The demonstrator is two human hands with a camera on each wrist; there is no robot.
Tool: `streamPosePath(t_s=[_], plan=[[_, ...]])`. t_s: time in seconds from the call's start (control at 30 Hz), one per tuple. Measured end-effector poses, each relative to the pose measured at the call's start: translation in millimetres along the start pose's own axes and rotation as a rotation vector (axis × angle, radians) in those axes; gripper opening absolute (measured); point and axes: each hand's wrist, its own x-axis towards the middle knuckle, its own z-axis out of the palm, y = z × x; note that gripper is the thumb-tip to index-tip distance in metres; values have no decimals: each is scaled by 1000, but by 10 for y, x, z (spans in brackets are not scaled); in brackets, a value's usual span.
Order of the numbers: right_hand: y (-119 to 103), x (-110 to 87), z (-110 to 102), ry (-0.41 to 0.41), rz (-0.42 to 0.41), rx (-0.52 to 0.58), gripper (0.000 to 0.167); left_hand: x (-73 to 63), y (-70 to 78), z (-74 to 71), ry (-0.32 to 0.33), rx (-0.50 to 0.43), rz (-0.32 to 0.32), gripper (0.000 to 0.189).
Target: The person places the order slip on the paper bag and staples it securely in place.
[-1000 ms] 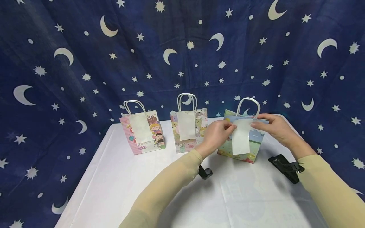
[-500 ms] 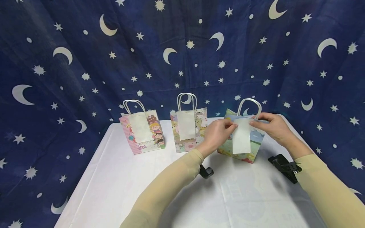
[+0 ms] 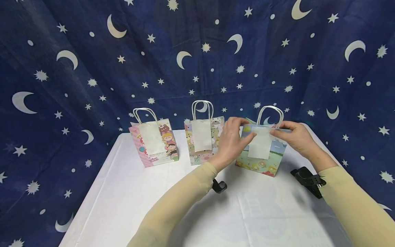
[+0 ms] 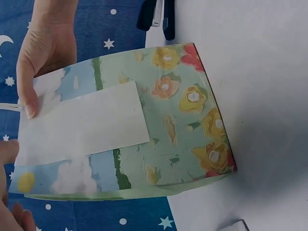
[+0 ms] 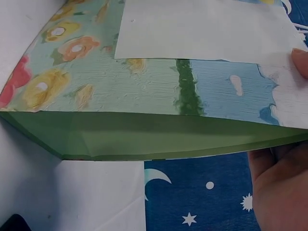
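Note:
At the right of the table stands a paper gift bag with a flower meadow and blue sky print and a white twisted handle. A blank white sheet lies against its front, below the rim. My right hand pinches the bag's top right edge, thumb on the sheet's corner and fingers behind. My left hand is at the bag's top left, thumb apart from the fingers; in the left wrist view the thumb tip is beside the top edge. The right wrist view shows the green side panel folded inward.
A pink cartoon bag and an animal-print bag stand to the left, each with a white sheet on its front. White cloth covers the table. A dark blue curtain with moons and stars hangs behind.
My left hand has let go of the sheet's upper left and spread its fingers up and left. The sheet now sits higher and flatter on the bag's front. The right hand stays put.

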Motion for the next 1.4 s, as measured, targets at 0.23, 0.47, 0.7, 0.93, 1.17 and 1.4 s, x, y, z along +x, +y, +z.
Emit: streamPosePath(t_s=[0.23,0.47,0.7,0.93,1.17,1.4], plan=[[-25,-18,-28,-35,-22,29,26,71,-21,18,-170,-160,-93,106],[-28,-27,-43,-75,-17,35,26,131,-66,46,-303,-460,-294,101],[-24,-28,-49,-79,-11,39,28,158,-72,71,-328,-490,-347,87],[-34,-33,-41,-81,-15,56,26,148,-83,78,-338,-513,-372,47],[-10,-18,-49,-86,-19,46,27,131,-111,78,-348,-580,-384,35],[-2,-18,-49,-87,-19,53,27,129,-119,85,-344,-588,-406,36]])
